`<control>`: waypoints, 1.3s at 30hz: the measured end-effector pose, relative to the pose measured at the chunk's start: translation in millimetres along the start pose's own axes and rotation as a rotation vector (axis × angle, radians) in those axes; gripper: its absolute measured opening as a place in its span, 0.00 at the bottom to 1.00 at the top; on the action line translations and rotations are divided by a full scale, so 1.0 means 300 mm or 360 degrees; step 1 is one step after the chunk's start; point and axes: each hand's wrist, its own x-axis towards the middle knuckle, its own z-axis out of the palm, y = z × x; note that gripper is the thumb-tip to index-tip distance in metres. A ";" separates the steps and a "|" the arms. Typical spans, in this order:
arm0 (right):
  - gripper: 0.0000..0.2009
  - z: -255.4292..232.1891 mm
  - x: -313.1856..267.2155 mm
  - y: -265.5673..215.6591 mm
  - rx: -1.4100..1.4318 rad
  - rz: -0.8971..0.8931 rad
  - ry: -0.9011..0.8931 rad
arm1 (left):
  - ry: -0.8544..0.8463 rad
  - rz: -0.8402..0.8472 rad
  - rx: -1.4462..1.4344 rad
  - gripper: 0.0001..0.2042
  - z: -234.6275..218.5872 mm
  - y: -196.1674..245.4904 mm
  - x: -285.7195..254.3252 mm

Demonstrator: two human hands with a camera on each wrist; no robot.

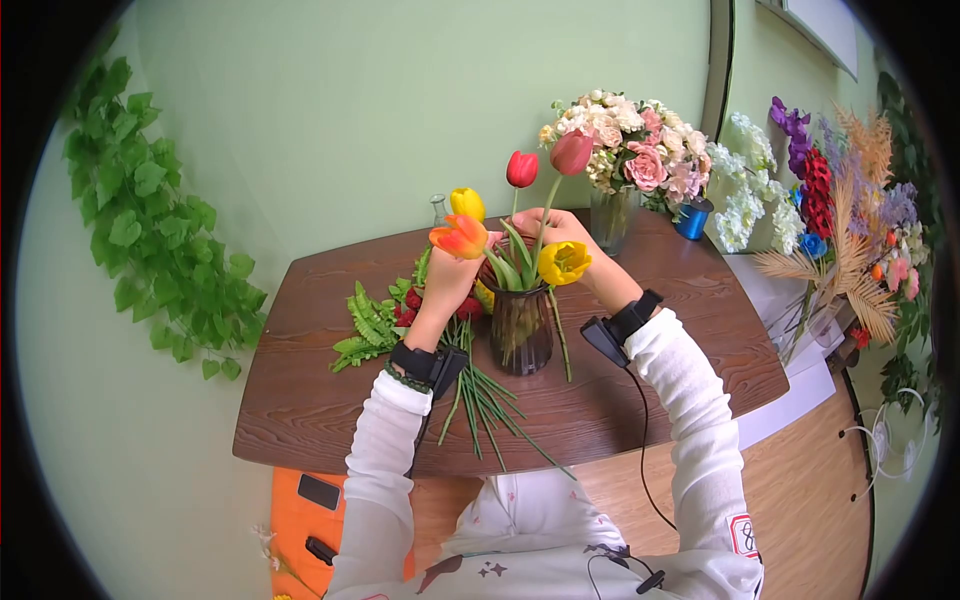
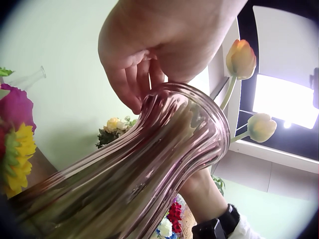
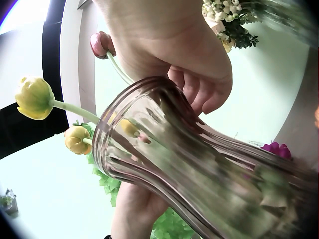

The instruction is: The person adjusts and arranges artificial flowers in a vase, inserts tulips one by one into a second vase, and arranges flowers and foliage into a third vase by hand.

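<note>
A ribbed, smoky glass vase (image 1: 521, 330) stands on the table with tulips in it. Above its mouth rise a red tulip (image 1: 522, 169), a pink tulip (image 1: 572, 153), an orange tulip (image 1: 460, 237) and two yellow tulips, one of them wide open (image 1: 564, 263). Behind the pink tulip's stem, my right hand (image 1: 572, 232) pinches the red tulip's stem just over the rim. My left hand (image 1: 449, 285) is at the rim's left side, fingers curled in the left wrist view (image 2: 149, 50). The orange bloom partly covers it in the head view, and I cannot tell what its fingertips hold.
Left of the vase lie a green fern (image 1: 370, 325), dark red flowers and long green stems (image 1: 490, 400). A glass vase of pink and cream flowers (image 1: 645, 150) and a blue spool (image 1: 692, 220) stand behind on the right. More flowers fill the right side beyond the table (image 1: 700, 330).
</note>
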 end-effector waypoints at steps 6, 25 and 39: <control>0.20 -0.006 -0.021 -0.012 0.0037 -0.0012 0.0089 | -0.0019 -0.0050 0.0130 0.11 -0.001 0.010 0.000; 0.15 -0.214 -0.139 0.344 -0.0962 0.0825 0.0200 | -0.0133 -0.0065 0.0191 0.09 -0.012 0.024 -0.013; 0.12 -0.216 -0.134 0.369 -0.1337 0.0765 0.0256 | -0.0034 -0.0160 -0.0160 0.10 0.022 0.007 -0.035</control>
